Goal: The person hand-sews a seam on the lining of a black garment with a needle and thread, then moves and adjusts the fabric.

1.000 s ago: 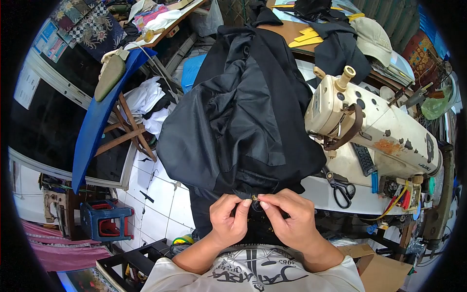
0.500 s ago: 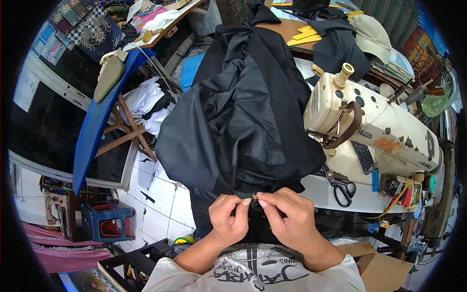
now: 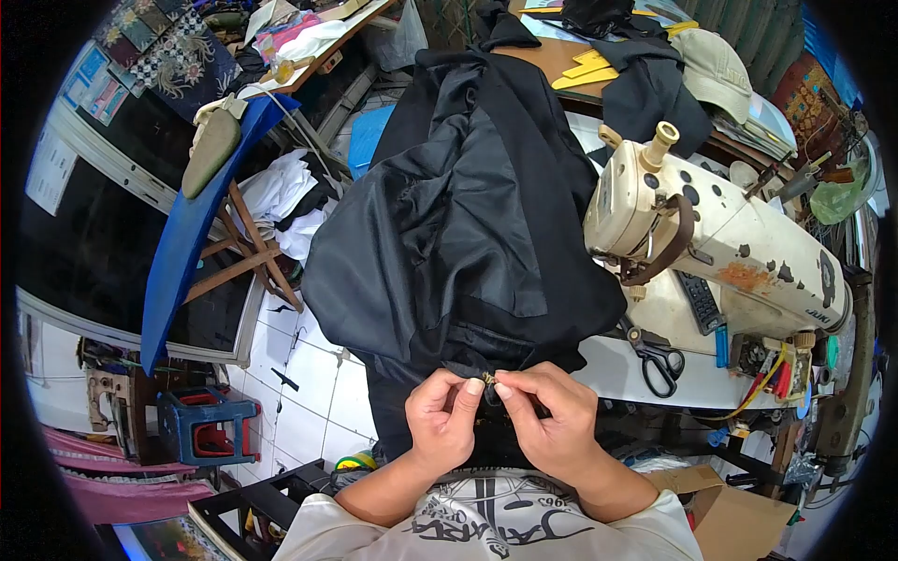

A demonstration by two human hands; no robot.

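Fairly bright, even light; strong fisheye curve.
Left of the sewing machine, the black lining has a soft sheen and the floor tiles look bright; farther left, the pale frame bows. The machine looks reasonably sharp, and black fills the rounded corners.

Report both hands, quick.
Left hand: closed, fingers pinching the small gold-coloured piece by the shiny black cloth.
Right hand: closed, fingers pinching that piece too.

The small gold-coloured piece between the fingertips is partly hidden (too small to identify).
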